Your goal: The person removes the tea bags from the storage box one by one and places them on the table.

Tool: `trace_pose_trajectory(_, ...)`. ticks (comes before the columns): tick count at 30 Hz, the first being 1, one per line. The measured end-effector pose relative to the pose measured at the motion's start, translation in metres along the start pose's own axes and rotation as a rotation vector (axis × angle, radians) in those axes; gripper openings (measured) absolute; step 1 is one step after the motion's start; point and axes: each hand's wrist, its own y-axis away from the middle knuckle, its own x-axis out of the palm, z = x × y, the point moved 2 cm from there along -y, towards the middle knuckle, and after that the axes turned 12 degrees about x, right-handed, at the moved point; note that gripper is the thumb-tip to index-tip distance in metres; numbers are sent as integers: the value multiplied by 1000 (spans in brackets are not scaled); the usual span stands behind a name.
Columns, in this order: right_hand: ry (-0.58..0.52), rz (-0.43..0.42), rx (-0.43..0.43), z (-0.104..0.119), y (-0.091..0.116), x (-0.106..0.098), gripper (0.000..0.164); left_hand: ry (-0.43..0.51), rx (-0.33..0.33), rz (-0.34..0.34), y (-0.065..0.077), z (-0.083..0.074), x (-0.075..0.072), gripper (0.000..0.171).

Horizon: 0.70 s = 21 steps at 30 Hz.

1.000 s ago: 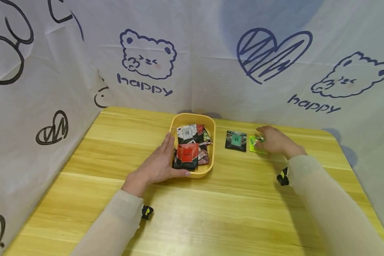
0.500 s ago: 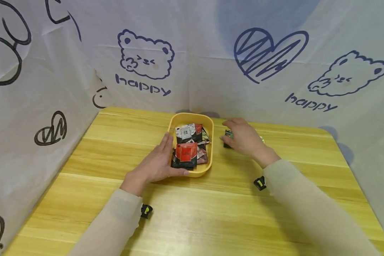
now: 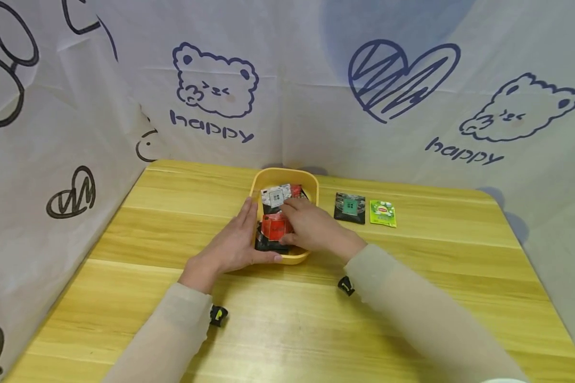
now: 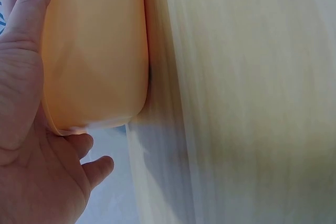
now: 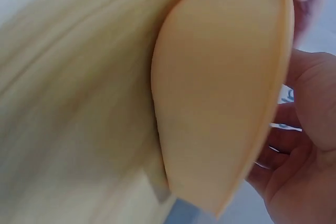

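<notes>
A yellow plastic bin stands on the table, holding several tea sachets. Among them a red and black sachet lies in front, and a white and black sachet behind it. My left hand holds the bin's near left corner, thumb along the front rim and fingers down the left side. My right hand reaches over the bin's right rim, thumb and fingers spread above the sachets and fingertips at the red one. In the right wrist view the bin's wall hides what lies under the fingertips.
Right of the bin, a black sachet with a green label and a bright green tea sachet lie side by side on the wooden table. A white cloth with drawings hangs behind the table's back edge.
My right hand has left the green sachet, passed over the black one and moved left into the bin. Both loose sachets stay on the table. My left hand keeps its place on the bin.
</notes>
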Motion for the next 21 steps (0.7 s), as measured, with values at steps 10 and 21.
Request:
trace_pose_trajectory(10,30,15,-23,16,-8,18,88,-26,14,-6,-1,3,1,147)
trace_pose_trajectory(21,127,-34,-70,19,-8,24,93,-25,25,-12,-2,3,2,146)
